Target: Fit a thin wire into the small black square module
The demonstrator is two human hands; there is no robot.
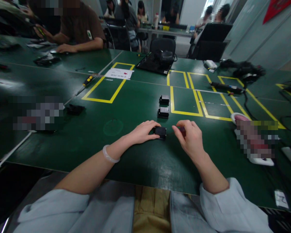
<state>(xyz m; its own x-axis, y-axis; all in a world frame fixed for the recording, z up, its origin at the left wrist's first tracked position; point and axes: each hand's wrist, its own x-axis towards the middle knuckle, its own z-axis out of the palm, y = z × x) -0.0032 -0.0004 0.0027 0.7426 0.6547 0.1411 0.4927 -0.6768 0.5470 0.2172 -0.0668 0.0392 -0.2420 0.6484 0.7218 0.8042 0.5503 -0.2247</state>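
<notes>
On the green table (140,161), a small black box-shaped part (160,132) sits between the thumb and fingers of my left hand (145,131). That hand wears a pale bracelet at the wrist. Just right of the part, apart from it, my right hand (191,137) is held with fingers curled and thumb near the fingertips. Something small and dark shows behind its fingers, too hidden to name. Beyond my hands, two similar black box-shaped parts stand in a row, a nearer one (163,112) and a farther one (164,99).
Yellow tape rectangles (186,114) mark the table. A screwdriver (86,83), a paper sheet (118,73) and a dark scrap (75,109) lie leftward. A white-edged device (262,160), a black rod-shaped tool (226,87) and cables lie rightward. A co-worker (83,26) sits across.
</notes>
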